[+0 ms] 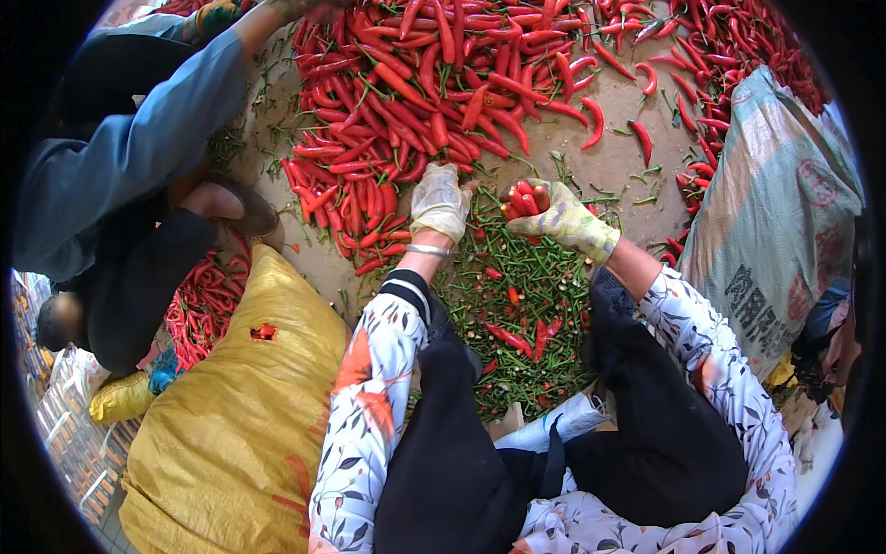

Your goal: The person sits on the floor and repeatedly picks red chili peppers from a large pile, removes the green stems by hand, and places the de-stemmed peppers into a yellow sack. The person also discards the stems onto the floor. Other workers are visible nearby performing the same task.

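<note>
My right hand, in a patterned pale yellow glove, grips a small bunch of red chili peppers with their blunt ends upward. To its left, my left hand wears a thin whitish glove, with a metal bangle at the wrist. Its fingers reach the near edge of a large heap of red chili peppers; whether they pinch one cannot be made out. Below both hands, between my shoes, lies a mound of green pepper stems with several red peppers and pieces scattered in it.
A full yellow woven sack stands at my left, torn near its top. At my right is a grey-green woven sack bearing writing. Another person's blue sleeve and shoe are at the left. More peppers lie at the upper right.
</note>
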A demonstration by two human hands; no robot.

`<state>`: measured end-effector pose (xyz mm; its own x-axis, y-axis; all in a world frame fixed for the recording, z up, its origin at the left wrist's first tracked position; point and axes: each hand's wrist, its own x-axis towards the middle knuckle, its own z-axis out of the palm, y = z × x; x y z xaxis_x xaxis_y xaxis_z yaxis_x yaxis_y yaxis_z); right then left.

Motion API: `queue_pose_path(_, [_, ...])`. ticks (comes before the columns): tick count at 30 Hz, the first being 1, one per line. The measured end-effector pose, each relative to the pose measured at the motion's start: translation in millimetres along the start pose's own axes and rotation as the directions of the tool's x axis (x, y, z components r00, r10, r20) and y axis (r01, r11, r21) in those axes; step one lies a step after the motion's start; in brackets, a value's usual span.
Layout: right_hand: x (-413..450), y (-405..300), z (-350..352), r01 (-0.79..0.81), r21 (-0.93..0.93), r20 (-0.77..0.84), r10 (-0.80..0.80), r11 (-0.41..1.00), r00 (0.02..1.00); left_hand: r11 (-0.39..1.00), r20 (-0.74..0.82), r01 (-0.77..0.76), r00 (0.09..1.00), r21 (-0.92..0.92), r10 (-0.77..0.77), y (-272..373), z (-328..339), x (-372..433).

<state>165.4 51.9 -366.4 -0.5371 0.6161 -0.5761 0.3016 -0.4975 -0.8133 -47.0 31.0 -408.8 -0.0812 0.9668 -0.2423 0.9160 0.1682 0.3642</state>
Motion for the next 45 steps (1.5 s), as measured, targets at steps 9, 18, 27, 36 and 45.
queue_pose_path(9, [-0.1, 7.8, 10.6, -0.075, -0.144, -0.222, 0.041, 0.987, 0.974, -0.088, 0.593, 0.589, 0.804, -0.803, -0.038, 15.7, 1.2, -46.8])
queue_pose_path(18, [11.2, 17.4, 0.4, -0.104, 0.139, -0.351, 0.147, 0.985, 0.925, 0.776, 0.059, 0.2, 0.977, -0.598, -0.206, -16.7, 18.0, -56.5])
queue_pose_path(27, [19.2, 3.2, 6.7, -0.072, 0.089, -0.349, 0.099, 0.993, 0.932, 0.962, 0.107, -0.186, 0.972, -0.2, 0.21, -5.2, 19.4, -18.3])
queue_pose_path(36, [-5.1, -1.6, -3.2, 0.083, -0.088, 0.041, -0.08, 0.993, 0.996, 0.191, 0.47, 0.451, 0.88, -0.872, 0.064, 28.8, -33.1, -74.2])
queue_pose_path(45, [-10.7, -23.4, -1.1, 0.121, -0.442, 0.106, -0.082, 0.889, 0.991, 0.143, 0.57, 0.562, 0.821, -0.814, 0.017, 16.6, -22.6, -83.8])
